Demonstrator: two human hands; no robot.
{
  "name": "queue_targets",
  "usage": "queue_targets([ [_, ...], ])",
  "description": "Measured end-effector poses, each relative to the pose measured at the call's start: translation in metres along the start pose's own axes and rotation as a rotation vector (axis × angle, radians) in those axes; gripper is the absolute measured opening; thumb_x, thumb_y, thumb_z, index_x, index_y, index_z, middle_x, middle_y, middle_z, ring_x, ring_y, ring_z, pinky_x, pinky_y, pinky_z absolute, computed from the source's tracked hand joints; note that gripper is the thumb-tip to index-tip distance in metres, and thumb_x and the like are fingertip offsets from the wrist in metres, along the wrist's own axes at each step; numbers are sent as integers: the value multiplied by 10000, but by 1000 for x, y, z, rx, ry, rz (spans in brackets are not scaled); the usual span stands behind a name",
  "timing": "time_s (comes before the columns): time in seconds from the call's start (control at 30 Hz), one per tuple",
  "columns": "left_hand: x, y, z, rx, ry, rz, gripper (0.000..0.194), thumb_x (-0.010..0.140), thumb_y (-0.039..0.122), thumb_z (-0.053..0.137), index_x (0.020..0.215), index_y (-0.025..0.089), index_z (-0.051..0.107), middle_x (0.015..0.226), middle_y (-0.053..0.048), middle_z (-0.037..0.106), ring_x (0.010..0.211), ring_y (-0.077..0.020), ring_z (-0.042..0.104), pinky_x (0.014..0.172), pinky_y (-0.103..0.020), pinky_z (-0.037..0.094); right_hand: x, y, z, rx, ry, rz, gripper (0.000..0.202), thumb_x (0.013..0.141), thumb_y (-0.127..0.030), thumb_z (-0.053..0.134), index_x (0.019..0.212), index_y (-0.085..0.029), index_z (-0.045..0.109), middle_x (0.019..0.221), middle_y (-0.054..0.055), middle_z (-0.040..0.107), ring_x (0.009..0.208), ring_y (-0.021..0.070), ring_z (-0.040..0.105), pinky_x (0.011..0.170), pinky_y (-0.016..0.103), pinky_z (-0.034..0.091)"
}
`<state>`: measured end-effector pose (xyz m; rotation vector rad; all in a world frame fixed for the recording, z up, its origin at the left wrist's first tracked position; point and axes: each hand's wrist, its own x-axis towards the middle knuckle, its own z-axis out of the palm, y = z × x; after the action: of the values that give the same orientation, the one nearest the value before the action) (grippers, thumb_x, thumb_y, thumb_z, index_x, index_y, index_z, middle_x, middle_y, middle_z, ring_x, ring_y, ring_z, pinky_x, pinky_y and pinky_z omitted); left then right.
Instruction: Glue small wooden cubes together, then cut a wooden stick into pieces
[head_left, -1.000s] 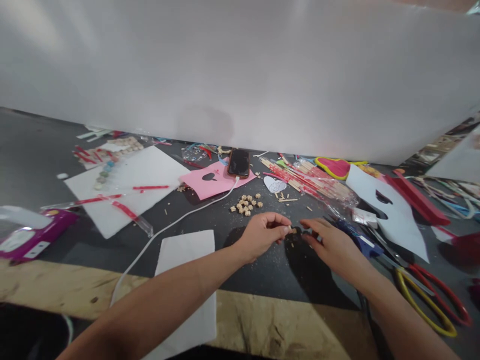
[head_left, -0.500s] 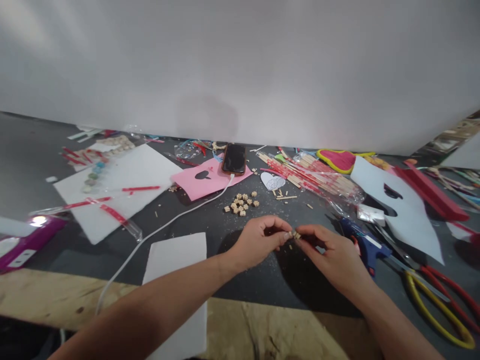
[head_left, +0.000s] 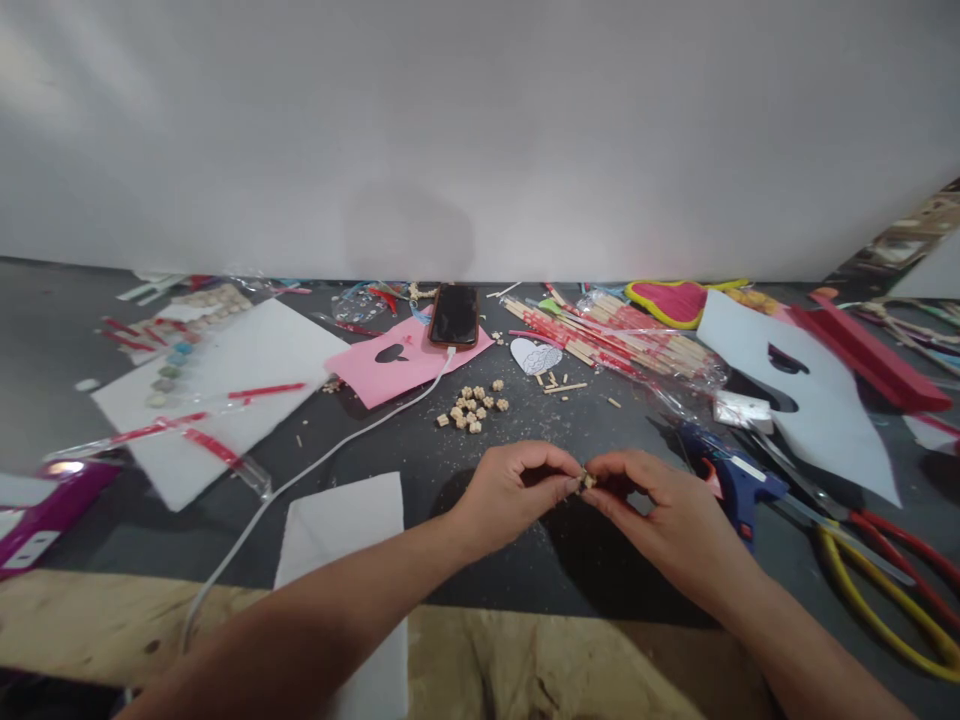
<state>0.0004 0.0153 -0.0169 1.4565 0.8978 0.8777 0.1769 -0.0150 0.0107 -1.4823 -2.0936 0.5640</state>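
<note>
Between the fingertips of both hands is a small cluster of short wooden stick pieces (head_left: 586, 481). My left hand (head_left: 517, 490) pinches it from the left with thumb and forefinger. From the other side my right hand (head_left: 656, 510) pinches it too, and the fingertips partly hide it. Just beyond my left hand lies a pile of similar small wooden clusters (head_left: 472, 408) on the dark tabletop. Short cut stick bits (head_left: 559, 384) are scattered to the right of the pile, near a paper heart with a drawn pattern (head_left: 535, 356).
A blue glue gun (head_left: 731, 475) and scissors with red and yellow handles (head_left: 885, 580) lie at the right. Wrapped chopsticks (head_left: 622, 335) are behind. A phone (head_left: 454, 315) rests on pink paper (head_left: 367, 370), its white cable (head_left: 330, 455) running forward. White card (head_left: 345, 520) lies near my left forearm.
The view has tilted and shifted slightly. Both hands have drawn closer together around the wooden cluster, and the right fingertips now meet the left ones.
</note>
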Motion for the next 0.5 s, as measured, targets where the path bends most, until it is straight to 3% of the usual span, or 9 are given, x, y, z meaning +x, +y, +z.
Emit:
queue_targets([
  [0.17, -1, -1, 1, 20, -3, 54, 74, 727, 182, 623, 764, 144, 675, 730, -21, 667, 680, -113, 583, 639, -197, 435, 0, -1, 1, 19, -10, -19, 90, 799, -228, 569, 886, -233, 589, 808, 13, 648, 730, 143, 611, 641, 247, 487],
  [0.5, 0, -1, 0, -85, 11, -30, 58, 693, 181, 655, 718, 142, 621, 642, 23, 580, 577, -73, 497, 562, -173, 396, -1, -1, -2, 87, -28, -81, 123, 863, -225, 490, 952, -241, 574, 893, 7, 640, 824, 123, 594, 726, 237, 467],
])
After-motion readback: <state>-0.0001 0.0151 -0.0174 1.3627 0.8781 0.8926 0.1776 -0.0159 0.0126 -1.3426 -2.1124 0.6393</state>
